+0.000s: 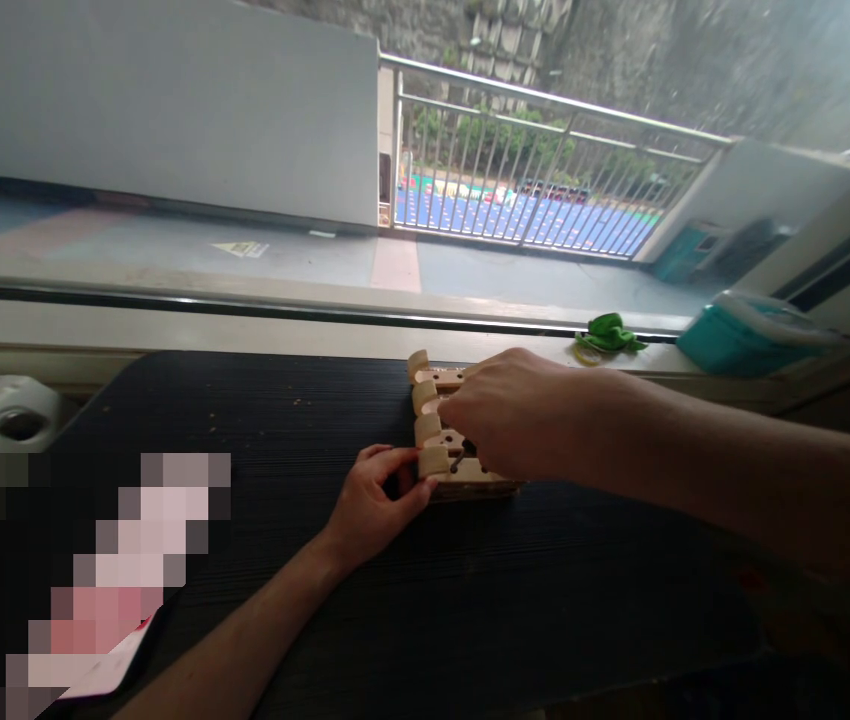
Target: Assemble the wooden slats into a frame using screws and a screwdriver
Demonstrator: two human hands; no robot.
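A pale wooden assembly [451,490] of drilled slats lies on the dark table, with rounded wooden blocks [434,462] in a row along its left side. My left hand [376,495] pinches the nearest block at the front left corner, fingertips and thumb closed on it. Over the assembly, my right hand [511,415] is curled, its palm side down and hidden. A thin dark tool [458,460] sticks out beneath those fingers and meets the nearest slat; its kind does not show. The right half of the assembly is covered by this hand.
The black table [260,430] runs along a window sill. On the sill lie a green cloth [609,333] and a teal container [747,335]. A white appliance [1,410] stands at the left. A blurred-out flat item [106,670] lies at lower left.
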